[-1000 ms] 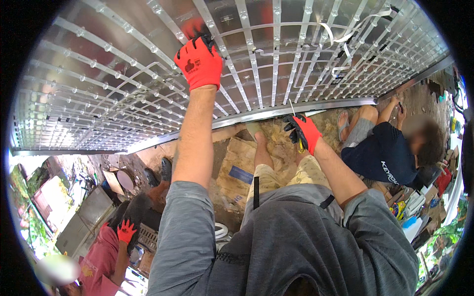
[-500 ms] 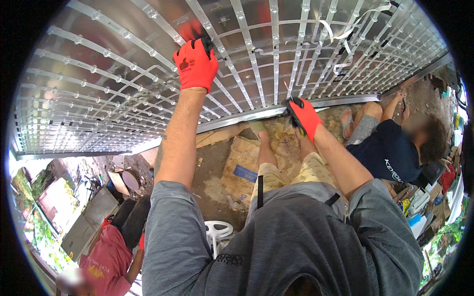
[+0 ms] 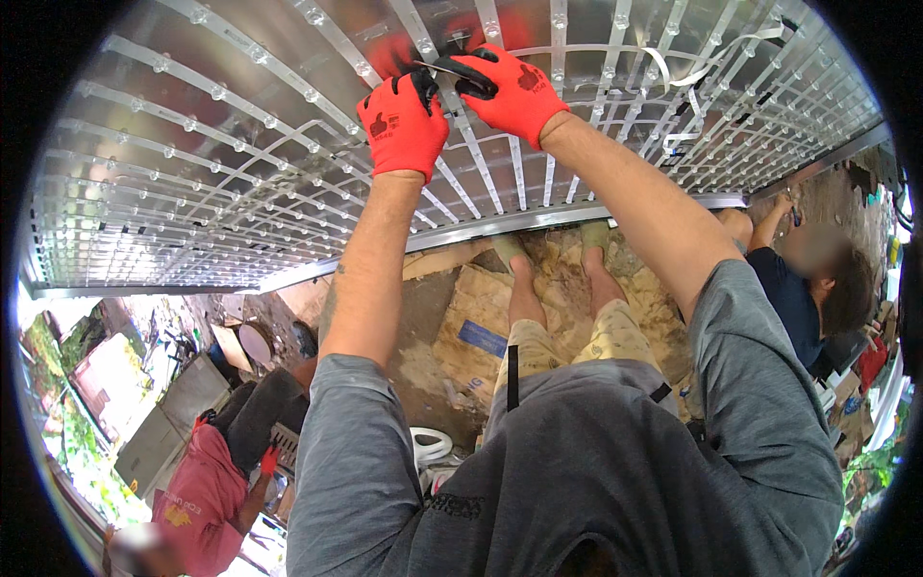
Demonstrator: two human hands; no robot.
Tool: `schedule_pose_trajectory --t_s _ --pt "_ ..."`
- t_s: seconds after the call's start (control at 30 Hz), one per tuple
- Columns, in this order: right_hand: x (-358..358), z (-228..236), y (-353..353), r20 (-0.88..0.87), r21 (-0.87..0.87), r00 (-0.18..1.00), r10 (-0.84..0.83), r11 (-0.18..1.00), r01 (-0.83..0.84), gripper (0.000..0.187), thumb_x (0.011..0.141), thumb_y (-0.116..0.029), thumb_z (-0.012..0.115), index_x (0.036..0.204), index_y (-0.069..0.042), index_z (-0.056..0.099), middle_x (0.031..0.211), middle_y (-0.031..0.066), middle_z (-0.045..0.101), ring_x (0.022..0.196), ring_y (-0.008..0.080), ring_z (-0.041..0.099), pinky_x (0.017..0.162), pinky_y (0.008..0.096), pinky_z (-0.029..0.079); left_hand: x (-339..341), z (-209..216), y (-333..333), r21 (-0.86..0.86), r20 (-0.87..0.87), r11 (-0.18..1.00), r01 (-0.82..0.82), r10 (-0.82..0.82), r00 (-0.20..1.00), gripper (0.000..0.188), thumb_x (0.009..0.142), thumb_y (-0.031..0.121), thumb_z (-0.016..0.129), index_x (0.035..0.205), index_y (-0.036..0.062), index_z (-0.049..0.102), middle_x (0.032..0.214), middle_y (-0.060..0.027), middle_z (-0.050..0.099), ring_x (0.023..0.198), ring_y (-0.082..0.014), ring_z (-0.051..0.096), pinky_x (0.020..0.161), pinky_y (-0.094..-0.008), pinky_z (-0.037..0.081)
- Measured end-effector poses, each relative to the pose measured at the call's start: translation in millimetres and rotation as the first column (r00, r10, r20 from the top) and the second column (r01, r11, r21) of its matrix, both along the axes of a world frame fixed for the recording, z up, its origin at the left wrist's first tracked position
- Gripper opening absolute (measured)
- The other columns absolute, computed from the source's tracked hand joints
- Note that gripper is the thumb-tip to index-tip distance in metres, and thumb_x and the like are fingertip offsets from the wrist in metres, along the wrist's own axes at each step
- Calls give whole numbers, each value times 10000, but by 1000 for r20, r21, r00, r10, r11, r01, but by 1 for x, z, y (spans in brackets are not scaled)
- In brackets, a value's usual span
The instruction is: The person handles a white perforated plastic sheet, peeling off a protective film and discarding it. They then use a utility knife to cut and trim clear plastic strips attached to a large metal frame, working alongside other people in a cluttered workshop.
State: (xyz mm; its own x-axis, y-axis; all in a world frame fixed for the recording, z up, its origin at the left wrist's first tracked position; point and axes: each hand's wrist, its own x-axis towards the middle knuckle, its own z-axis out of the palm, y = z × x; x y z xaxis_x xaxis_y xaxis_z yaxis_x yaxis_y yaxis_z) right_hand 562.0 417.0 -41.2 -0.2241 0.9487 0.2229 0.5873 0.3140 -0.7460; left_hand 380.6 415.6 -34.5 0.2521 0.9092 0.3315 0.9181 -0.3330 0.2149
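Observation:
A large metal panel (image 3: 279, 43) stands before me, covered in rows of pale strips with clear round lenses. My left hand (image 3: 404, 123), in a red glove with black fingertips, is closed against one strip; whatever its fingers grip is hidden. Close beside it, my right hand (image 3: 512, 93), gloved alike, is closed on a thin metal tool (image 3: 431, 66). The tool points left toward the left fingertips, and its handle is covered by the glove. Loose white strips (image 3: 694, 77) curl off the panel to the right of my hands.
Flattened cardboard (image 3: 471, 308) lies on the ground by my feet. A person in a dark shirt (image 3: 784, 303) sits at the right, and a person in a red shirt (image 3: 207, 500) at the lower left. A white ring-shaped object (image 3: 432, 443) is near my left side.
My right hand has come up and left with the thin tool, from the panel's lower edge to beside my left hand. My left hand stays at the panel, slightly shifted in view.

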Motion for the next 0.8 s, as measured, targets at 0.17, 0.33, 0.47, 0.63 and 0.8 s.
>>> schedule_pose_trajectory --t_s 0.17,0.33,0.47,0.63,0.8 --pt "-15 -9 6 84 114 996 -15 993 6 328 871 -267 591 1198 -254 617 1178 75 589 987 308 632 805 428 530 2 -3 0 -53 59 999 -12 16 998 184 784 194 659 952 125 624 929 -91 633 937 -319 590 846 -466 391" --pt "-20 -9 9 230 62 973 -22 998 8 359 835 -232 642 1194 -239 624 1186 98 587 996 321 628 819 422 528 1 -1 -4 -51 155 999 -17 25 988 259 767 197 699 994 98 623 991 -105 645 978 -327 584 878 -462 388" --pt "-31 -14 9 187 140 977 -100 987 75 329 830 -230 638 1159 -234 629 1192 93 585 997 316 630 800 422 532 2 -18 -18 59 415 979 -195 154 897 462 745 252 749 1151 89 598 1158 -126 603 1116 -342 532 961 -455 365" --pt "-27 -21 13 136 209 984 -115 974 85 303 845 -199 631 1147 -214 613 1178 74 577 979 308 629 789 409 532 9 -16 -19 246 124 944 -221 195 973 499 712 308 782 1127 76 628 1126 -153 616 1094 -357 553 898 -461 422" --pt "-21 -5 13 181 131 983 -34 991 10 249 813 -239 650 1032 -131 601 1263 192 545 986 387 622 764 469 527 3 -18 -9 260 7 953 -155 158 987 241 746 320 711 932 167 694 949 -61 665 947 -313 608 854 -455 413"
